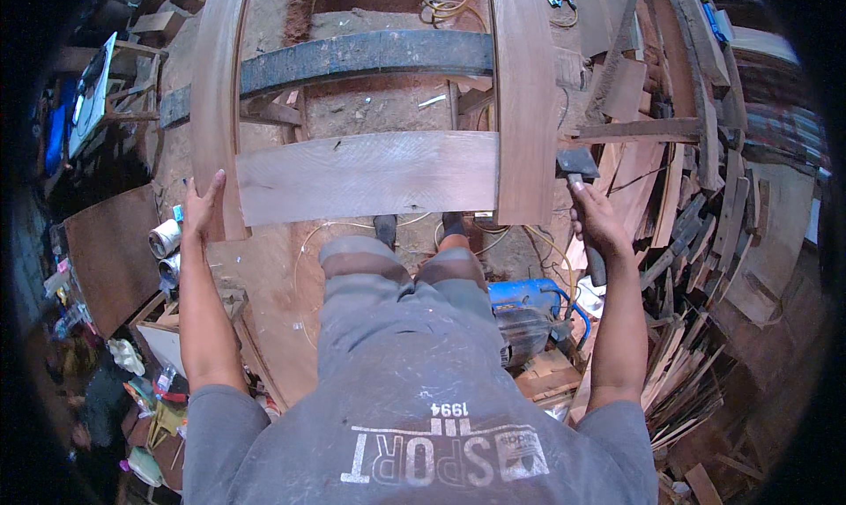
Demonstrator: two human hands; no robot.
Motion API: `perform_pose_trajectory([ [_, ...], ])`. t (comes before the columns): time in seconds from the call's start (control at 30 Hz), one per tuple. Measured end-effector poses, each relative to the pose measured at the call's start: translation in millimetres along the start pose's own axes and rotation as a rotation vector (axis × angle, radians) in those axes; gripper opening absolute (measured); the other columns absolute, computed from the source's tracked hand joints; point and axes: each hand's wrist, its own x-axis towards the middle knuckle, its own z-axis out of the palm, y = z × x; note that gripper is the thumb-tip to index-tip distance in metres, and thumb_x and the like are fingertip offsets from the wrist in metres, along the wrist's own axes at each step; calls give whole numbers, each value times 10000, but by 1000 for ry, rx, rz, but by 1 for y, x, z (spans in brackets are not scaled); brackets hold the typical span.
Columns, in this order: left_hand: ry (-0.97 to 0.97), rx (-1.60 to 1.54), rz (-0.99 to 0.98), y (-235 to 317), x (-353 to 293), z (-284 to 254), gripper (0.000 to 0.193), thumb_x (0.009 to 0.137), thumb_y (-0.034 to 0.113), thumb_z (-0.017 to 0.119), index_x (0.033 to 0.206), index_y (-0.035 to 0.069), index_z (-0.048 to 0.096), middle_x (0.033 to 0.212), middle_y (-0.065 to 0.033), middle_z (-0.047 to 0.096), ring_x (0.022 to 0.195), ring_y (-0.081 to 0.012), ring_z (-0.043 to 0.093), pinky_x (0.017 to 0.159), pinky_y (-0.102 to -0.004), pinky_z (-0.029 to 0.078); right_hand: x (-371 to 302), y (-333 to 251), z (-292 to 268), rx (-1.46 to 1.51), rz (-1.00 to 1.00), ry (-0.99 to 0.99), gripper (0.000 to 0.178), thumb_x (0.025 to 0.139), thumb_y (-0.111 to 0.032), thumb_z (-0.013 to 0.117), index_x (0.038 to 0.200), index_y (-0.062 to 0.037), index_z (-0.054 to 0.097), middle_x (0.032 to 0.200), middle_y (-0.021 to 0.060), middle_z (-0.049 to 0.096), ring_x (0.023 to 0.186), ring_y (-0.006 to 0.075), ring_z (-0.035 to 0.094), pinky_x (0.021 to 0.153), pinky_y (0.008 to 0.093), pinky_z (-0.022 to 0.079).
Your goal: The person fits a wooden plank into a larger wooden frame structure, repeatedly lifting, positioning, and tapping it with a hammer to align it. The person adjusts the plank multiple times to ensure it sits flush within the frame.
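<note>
In front of me lies a wooden frame. It has a left upright board (pixel 214 100), a right upright board (pixel 526 100) and a pale cross rail (pixel 370 179) between them at the near end. My left hand (pixel 204 207) grips the outer edge of the left upright near its end, thumb on top. On the other side my right hand (pixel 601 219) is closed round the handle of a hammer (pixel 578 162). Its dark, blocky head is up beside the outer edge of the right upright. Whether the head touches the wood I cannot tell.
A dark beam (pixel 370 54) crosses under the frame. Near my right leg stands a blue compressor (pixel 529 295), with a yellow hose (pixel 564 254) on the floor. Stacked timber offcuts (pixel 696 241) crowd the right side. Cans (pixel 165 239) and a brown panel (pixel 113 258) are at left.
</note>
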Motion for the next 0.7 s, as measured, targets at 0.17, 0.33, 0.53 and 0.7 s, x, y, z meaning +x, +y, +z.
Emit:
perform_pose_trajectory([
  [0.17,15,-14,-20,-7,1,4,997,843,643,820,1506,-33,506,1430,-239,629,1324,-332,614,1118,-427,469,10,-18,11,56,-34,133,372,1099,-513,509,1144,-149,566,744,-36,511,555,68,496,487,262,440],
  [0.33,26,-82,-76,-10,0,7,1032,829,662,819,1501,-53,501,1419,-237,635,1335,-344,608,1108,-435,480,11,-20,17,-110,-111,125,389,1107,-526,501,1170,-149,569,730,-46,495,540,61,481,494,242,439],
  [0.53,60,-1,-55,-17,8,7,1105,817,697,808,1539,-59,451,1448,-242,612,1354,-349,592,1120,-436,471,15,-29,0,88,-23,207,338,1108,-480,506,1122,-145,554,741,-34,508,557,88,505,488,273,436],
  [0.7,35,-39,-42,-14,0,10,1108,807,708,809,1535,-51,459,1452,-243,608,1353,-350,589,1135,-427,459,17,-28,21,-67,-106,149,370,1101,-516,505,1070,-149,542,730,-40,495,540,75,479,491,258,426],
])
